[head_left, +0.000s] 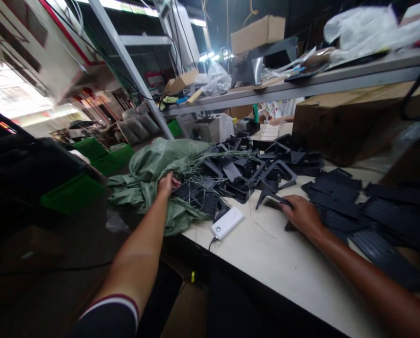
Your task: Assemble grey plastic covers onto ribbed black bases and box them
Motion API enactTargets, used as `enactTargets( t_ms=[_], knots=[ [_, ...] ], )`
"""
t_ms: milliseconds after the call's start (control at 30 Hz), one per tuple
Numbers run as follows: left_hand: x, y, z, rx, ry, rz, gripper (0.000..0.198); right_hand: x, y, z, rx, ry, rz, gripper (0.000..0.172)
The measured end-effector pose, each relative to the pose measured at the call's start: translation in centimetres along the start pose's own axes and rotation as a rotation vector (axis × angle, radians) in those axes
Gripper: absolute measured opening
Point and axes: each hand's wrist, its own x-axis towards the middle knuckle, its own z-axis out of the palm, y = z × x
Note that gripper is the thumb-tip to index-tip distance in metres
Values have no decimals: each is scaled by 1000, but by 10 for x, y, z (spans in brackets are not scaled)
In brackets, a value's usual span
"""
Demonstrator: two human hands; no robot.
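Note:
My left hand [167,184] is closed at the frayed mouth of a green woven sack [148,164], its fingers partly hidden by the fabric. Dark grey plastic parts [243,171], several of them frame-shaped, spill from the sack onto the pale table [266,253]. My right hand [303,213] grips a dark grey angled plastic part [268,197] by its right end, just above the tabletop. Between my hands lies a white power bank [227,223] with a cable plugged in at its near end.
Flat dark panels [382,211] are piled at the right. A large cardboard box [358,122] stands behind them, under a cluttered shelf [276,89]. Across the table, another person's hand [276,122] shows. Green crates [72,192] sit on the left, beyond the table's edge.

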Motion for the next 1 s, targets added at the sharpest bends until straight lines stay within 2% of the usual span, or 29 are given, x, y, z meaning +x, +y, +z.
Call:
enactTargets(
  t_ms=[167, 300, 400, 533, 600, 667, 700, 767, 867, 933, 1000],
  knots=[
    [-13, -1, 12, 267, -93, 72, 36, -32, 0, -29, 62, 111, 63, 33],
    [-30, 16, 13, 437, -207, 178, 46, -62, -7, -46, 168, 257, 100, 29],
    [-52, 32, 18, 536, -287, 257, 47, -80, -14, -52, 175, 324, 92, 25],
    [-99, 48, 31, 572, -269, 420, 55, -100, -21, -57, 132, 423, 123, 20],
    [-133, 54, 41, 546, -185, 606, 60, -110, -25, -59, 123, 454, 172, 19],
    [-173, 56, 55, 450, -80, 682, 54, -121, -29, -60, 122, 465, 200, 19],
    [-196, 55, 65, 374, -96, 700, 50, -125, -31, -61, 121, 472, 199, 20],
    [-243, 46, 88, 175, -258, 686, 40, -133, -35, -62, 118, 484, 178, 21],
    [-312, 18, 124, 0, -697, 465, 38, -141, -42, -65, 104, 490, 152, 20],
    [-348, -5, 144, -53, -980, 297, 47, -146, -48, -67, 102, 478, 137, 18],
    [-372, -27, 160, -119, -1110, 114, 64, -151, -56, -68, 130, 446, 119, 16]
  ],
)
